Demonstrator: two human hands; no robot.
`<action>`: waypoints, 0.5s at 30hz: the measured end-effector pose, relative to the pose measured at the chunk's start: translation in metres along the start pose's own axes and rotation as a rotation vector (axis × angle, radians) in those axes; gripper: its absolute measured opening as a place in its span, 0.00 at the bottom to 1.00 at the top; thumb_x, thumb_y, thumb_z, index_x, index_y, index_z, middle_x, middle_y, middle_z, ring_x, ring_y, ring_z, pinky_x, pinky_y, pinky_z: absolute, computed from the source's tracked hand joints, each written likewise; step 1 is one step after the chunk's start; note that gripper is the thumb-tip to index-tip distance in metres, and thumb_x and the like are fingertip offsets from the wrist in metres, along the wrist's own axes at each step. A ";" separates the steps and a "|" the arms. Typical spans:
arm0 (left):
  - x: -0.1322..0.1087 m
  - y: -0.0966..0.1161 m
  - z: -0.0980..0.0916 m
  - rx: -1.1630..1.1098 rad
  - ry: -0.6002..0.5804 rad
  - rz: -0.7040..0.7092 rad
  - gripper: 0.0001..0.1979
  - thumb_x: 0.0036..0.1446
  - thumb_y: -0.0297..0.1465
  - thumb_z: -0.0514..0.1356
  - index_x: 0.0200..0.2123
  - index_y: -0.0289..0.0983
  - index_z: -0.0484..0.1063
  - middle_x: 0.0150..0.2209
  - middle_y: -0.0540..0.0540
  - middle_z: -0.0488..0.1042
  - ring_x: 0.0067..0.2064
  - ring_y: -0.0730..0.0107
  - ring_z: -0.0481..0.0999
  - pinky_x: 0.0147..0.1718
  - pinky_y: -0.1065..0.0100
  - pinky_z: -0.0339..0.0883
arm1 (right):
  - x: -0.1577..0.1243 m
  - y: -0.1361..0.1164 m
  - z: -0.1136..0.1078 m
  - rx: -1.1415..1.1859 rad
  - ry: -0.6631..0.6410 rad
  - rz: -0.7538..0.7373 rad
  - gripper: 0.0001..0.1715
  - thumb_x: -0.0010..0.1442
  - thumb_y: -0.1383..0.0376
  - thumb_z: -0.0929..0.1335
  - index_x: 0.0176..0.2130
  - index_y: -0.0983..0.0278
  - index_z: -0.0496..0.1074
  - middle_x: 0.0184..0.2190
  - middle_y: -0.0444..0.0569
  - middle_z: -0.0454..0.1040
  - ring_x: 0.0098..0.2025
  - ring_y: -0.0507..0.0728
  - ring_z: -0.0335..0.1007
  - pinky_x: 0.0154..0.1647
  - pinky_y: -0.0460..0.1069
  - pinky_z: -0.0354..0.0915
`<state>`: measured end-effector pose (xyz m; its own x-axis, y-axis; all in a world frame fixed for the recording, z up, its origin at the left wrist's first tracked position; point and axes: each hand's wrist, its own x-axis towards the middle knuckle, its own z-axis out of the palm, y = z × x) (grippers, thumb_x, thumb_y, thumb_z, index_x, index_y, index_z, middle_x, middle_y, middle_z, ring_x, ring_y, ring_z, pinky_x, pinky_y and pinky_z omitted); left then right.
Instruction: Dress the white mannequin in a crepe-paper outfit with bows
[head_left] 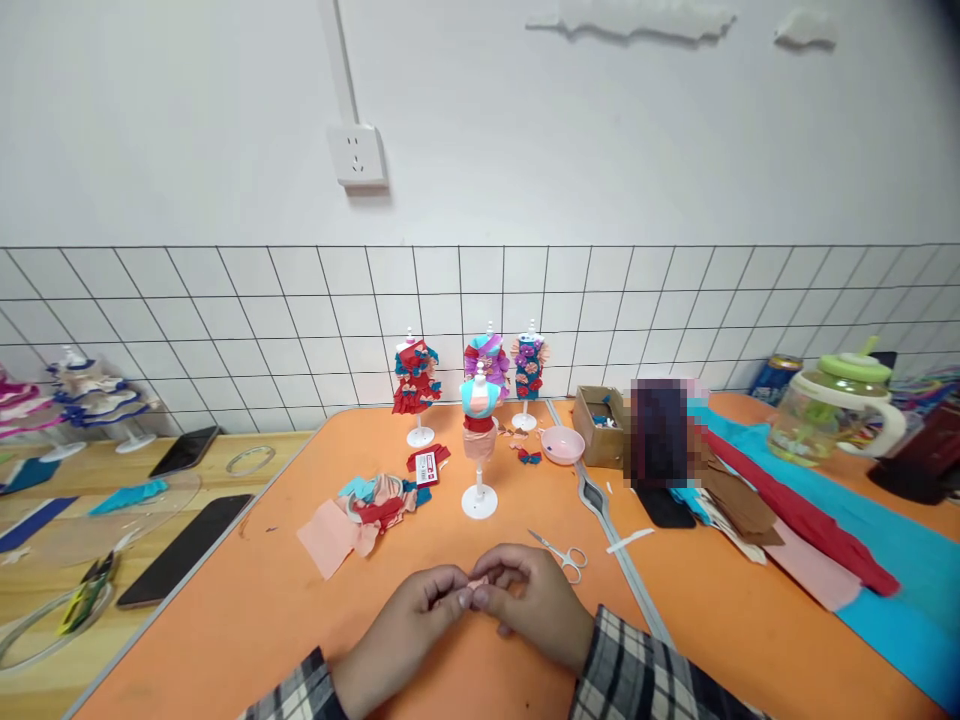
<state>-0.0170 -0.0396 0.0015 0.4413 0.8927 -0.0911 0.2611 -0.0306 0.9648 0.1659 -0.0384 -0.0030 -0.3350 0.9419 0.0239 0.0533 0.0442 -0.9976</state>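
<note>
My left hand (427, 615) and my right hand (529, 595) meet above the orange table, thumbs and fingertips pinched together. Between them is a small pink scrap (478, 582), mostly hidden by the fingers. Just beyond the hands stands a miniature dress form (479, 428) on a white round base, with a blue and pink top, a red band and pink wrapping below. Small white-handled scissors (566, 558) lie near my right hand, blades partly apart. To the left is a heap of pink, red and blue scraps (375, 510), with a flat pink piece (328, 538) at its edge.
Decorated dress forms (417, 385) stand near the tiled wall. A pink bowl (562, 445) and a cardboard box (600, 430) sit back right. Folded coloured sheets (802, 510) and a lidded jug (825, 410) are at right. Green-handled cutters (88, 595) lie left on a wooden table.
</note>
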 end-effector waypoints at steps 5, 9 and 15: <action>0.002 -0.003 0.003 0.287 0.086 0.151 0.19 0.62 0.44 0.54 0.31 0.36 0.75 0.31 0.44 0.74 0.36 0.62 0.72 0.37 0.67 0.63 | 0.010 0.011 0.002 0.041 0.032 0.071 0.25 0.46 0.48 0.73 0.32 0.67 0.75 0.26 0.48 0.74 0.28 0.54 0.72 0.24 0.47 0.69; 0.001 -0.003 0.002 0.471 0.090 0.287 0.17 0.65 0.40 0.51 0.34 0.39 0.75 0.43 0.41 0.74 0.47 0.58 0.71 0.49 0.62 0.63 | 0.018 0.014 0.001 -0.074 0.010 0.009 0.27 0.50 0.46 0.71 0.32 0.68 0.75 0.25 0.48 0.76 0.26 0.53 0.73 0.26 0.47 0.69; 0.008 -0.014 -0.013 0.679 0.295 0.350 0.15 0.64 0.40 0.52 0.35 0.42 0.76 0.53 0.43 0.71 0.55 0.55 0.67 0.55 0.56 0.60 | 0.016 -0.003 -0.021 -0.499 0.062 -0.167 0.15 0.60 0.59 0.68 0.46 0.60 0.76 0.38 0.47 0.78 0.39 0.53 0.73 0.44 0.48 0.66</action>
<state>-0.0281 -0.0265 -0.0092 0.3746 0.8597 0.3472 0.6549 -0.5104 0.5574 0.1806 -0.0164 0.0016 -0.3217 0.9258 0.1987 0.4505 0.3342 -0.8279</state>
